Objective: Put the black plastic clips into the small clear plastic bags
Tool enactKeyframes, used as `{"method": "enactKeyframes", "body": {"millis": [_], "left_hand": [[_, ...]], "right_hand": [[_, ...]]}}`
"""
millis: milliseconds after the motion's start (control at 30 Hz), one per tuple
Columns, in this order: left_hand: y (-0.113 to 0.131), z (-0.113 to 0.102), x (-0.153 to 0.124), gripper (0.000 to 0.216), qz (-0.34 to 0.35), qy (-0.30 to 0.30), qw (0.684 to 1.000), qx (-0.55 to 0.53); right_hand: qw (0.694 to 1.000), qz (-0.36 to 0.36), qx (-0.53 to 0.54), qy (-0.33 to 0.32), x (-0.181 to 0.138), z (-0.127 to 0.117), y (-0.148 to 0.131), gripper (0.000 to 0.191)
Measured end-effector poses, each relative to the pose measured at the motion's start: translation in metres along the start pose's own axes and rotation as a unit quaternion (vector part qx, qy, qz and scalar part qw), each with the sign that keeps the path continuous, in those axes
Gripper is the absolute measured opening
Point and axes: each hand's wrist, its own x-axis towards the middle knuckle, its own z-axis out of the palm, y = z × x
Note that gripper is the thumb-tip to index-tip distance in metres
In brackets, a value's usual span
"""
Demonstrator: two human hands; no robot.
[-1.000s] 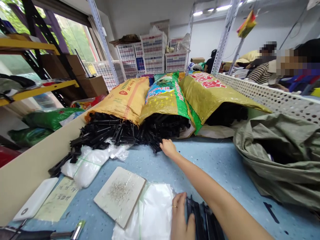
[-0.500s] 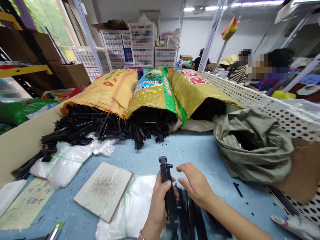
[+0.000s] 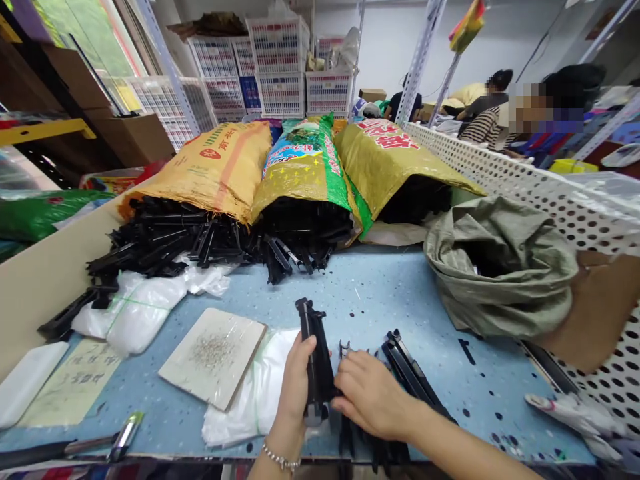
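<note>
The left hand's (image 3: 295,381) fingers wrap the black part (image 3: 316,357), as before; the right hand's (image 3: 373,393), spread earlier, now curl just beside it, pinching what I cannot tell. Across the blue tabletop (image 3: 390,287): left of the fingers, a cut-off hammer (image 3: 95,443); beyond them, sacks (image 3: 303,177); right, a shadowed grey-green bag (image 3: 505,300).
</note>
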Motion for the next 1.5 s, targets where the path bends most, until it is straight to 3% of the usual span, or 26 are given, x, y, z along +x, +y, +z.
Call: {"method": "enactKeyframes", "body": {"millis": [67, 133, 233, 333, 433, 567, 700, 767, 833, 900, 933, 967, 1000, 1100, 1133, 1200, 1267, 1333, 1500], "left_hand": [[-0.003, -0.003, 0.003, 0.036, 0.011, 0.003, 1.000, 0.020], [-0.009, -0.010, 0.005, 0.039, 0.039, 0.043, 0.997, 0.045], [-0.027, -0.020, 0.003, 0.046, 0.060, 0.099, 0.989, 0.098], [-0.053, -0.018, -0.007, 0.050, 0.046, 0.060, 0.988, 0.136], [-0.077, -0.008, -0.015, 0.050, 0.067, 0.026, 0.985, 0.159], [-0.084, -0.007, -0.015, 0.051, 0.099, -0.005, 0.980, 0.171], [-0.060, -0.009, -0.004, 0.051, 0.048, -0.030, 0.996, 0.073], [-0.044, 0.000, 0.003, 0.058, 0.019, -0.044, 0.999, -0.025], [-0.030, 0.013, 0.008, 0.067, 0.034, -0.064, 0.989, -0.131], [-0.020, 0.026, 0.008, 0.073, 0.060, -0.101, 0.973, -0.199], [-0.017, 0.030, 0.007, 0.074, 0.063, -0.119, 0.970, -0.203], [-0.015, 0.033, 0.004, 0.074, 0.061, -0.131, 0.972, -0.187], [-0.014, 0.034, 0.000, 0.074, 0.056, -0.135, 0.977, -0.153], [-0.014, 0.030, -0.017, 0.068, 0.045, -0.091, 0.995, -0.004], [-0.014, 0.028, -0.024, 0.066, 0.046, -0.076, 0.995, 0.032], [-0.013, 0.027, -0.036, 0.062, 0.048, -0.067, 0.994, 0.065], [-0.010, 0.029, -0.046, 0.060, 0.052, -0.065, 0.994, 0.066], [-0.006, 0.030, -0.051, 0.056, 0.062, -0.054, 0.994, 0.074], [-0.001, 0.018, -0.044, 0.045, 0.130, -0.014, 0.979, 0.157]], "right_hand": [[0.999, 0.012, -0.040, -0.021, -0.009, 0.005, -0.006, 0.033], [0.995, 0.059, -0.024, -0.072, -0.005, 0.005, -0.001, 0.034], [0.981, 0.154, 0.021, -0.115, 0.031, -0.001, 0.025, 0.034], [0.954, 0.293, 0.012, -0.055, 0.091, -0.004, 0.062, 0.021], [0.936, 0.353, 0.005, -0.015, 0.146, 0.002, 0.096, 0.035], [0.916, 0.397, 0.057, 0.003, 0.171, 0.002, 0.121, 0.025], [0.894, 0.415, 0.167, 0.022, 0.128, -0.012, 0.114, 0.033], [0.879, 0.411, 0.243, 0.010, 0.087, -0.014, 0.092, 0.046], [0.852, 0.401, 0.334, -0.024, 0.043, -0.011, 0.063, 0.051], [0.717, 0.367, 0.582, -0.106, 0.005, -0.006, 0.035, 0.052], [0.669, 0.361, 0.631, -0.152, -0.009, -0.006, 0.024, 0.055], [0.647, 0.361, 0.649, -0.173, -0.019, -0.008, 0.016, 0.054], [0.668, 0.371, 0.624, -0.165, -0.026, -0.012, 0.011, 0.053], [0.846, 0.367, 0.387, -0.012, -0.023, -0.035, 0.010, 0.040], [0.897, 0.333, 0.288, 0.038, -0.018, -0.042, 0.012, 0.036], [0.960, 0.231, 0.128, 0.096, -0.005, -0.051, 0.017, 0.033], [0.982, 0.136, 0.040, 0.125, 0.008, -0.049, 0.021, 0.036], [0.984, 0.106, 0.034, 0.142, 0.017, -0.038, 0.021, 0.042], [0.952, 0.214, 0.210, 0.055, 0.009, -0.018, 0.001, 0.048]]}}
